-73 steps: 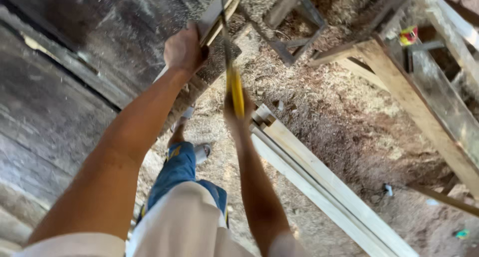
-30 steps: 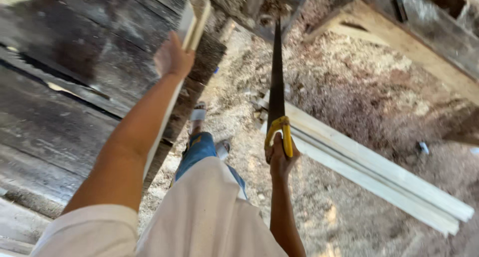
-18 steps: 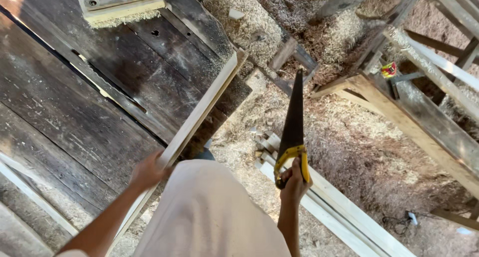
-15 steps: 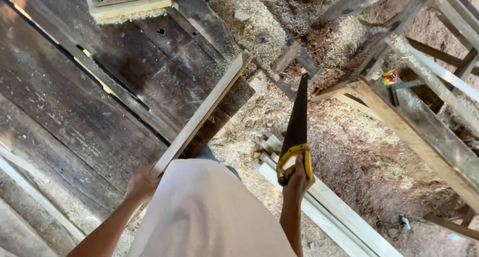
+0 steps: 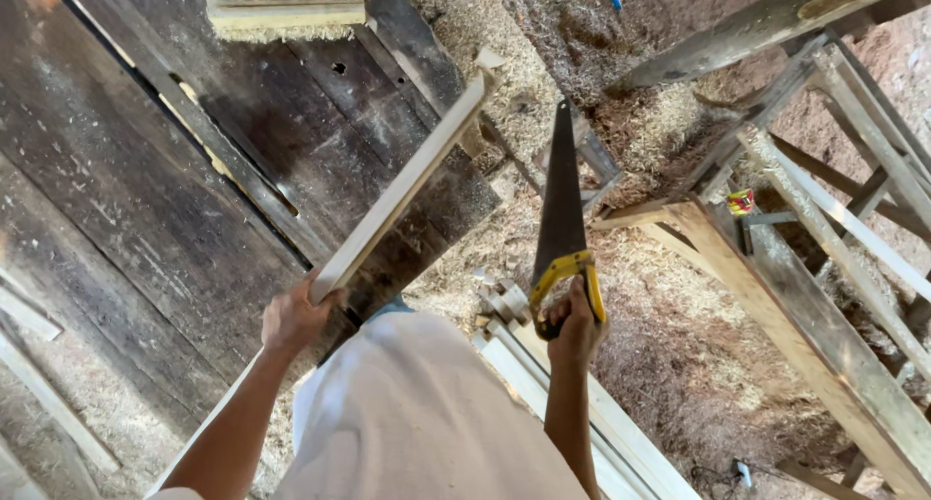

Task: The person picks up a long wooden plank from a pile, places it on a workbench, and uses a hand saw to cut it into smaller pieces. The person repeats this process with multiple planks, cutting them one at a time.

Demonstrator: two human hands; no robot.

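one saw [image 5: 561, 204] in right hand [image 5: 574, 325]

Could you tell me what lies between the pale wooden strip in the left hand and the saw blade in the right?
In the head view, only sawdust-strewn ground separates the wooden strip from the saw; lower down, the person's white shirt fills it.

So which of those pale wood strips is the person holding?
The long strip lying across the dark bench, gripped by the left hand. The other strips lie stacked on the sawdust floor.

left hand [image 5: 294, 318]: reaching toward 12 o'clock, fingers curling closed in a grip, forearm stretching from 7 o'clock
right hand [image 5: 574, 323]: clenching in a fist, forearm rising straight from 6 o'clock
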